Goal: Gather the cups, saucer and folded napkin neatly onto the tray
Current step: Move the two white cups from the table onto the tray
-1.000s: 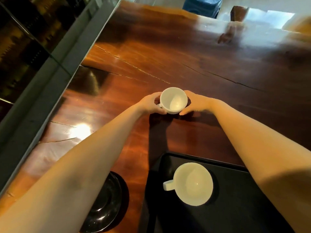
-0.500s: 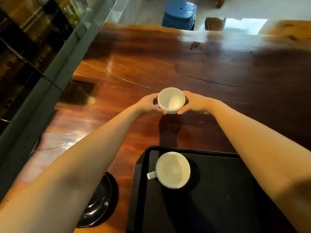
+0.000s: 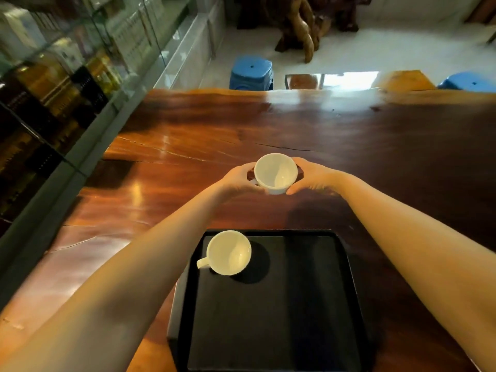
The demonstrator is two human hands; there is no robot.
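While the left hand [image 3: 237, 179] and right hand [image 3: 312, 176] cup the white cup [image 3: 276, 173] from both sides beyond the far edge of the black tray [image 3: 346, 285], it could knock the second cup [image 3: 229, 252] in the tray's far-left corner if set down too near.

one head-worn wide-angle view looks forward and steeply down, close over the wooden table [image 3: 188, 146].

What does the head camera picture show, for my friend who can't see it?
Two bare hands, left hand and right hand, hold a white cup over a shiny wooden table. Nearer, another white cup sits on a black tray.
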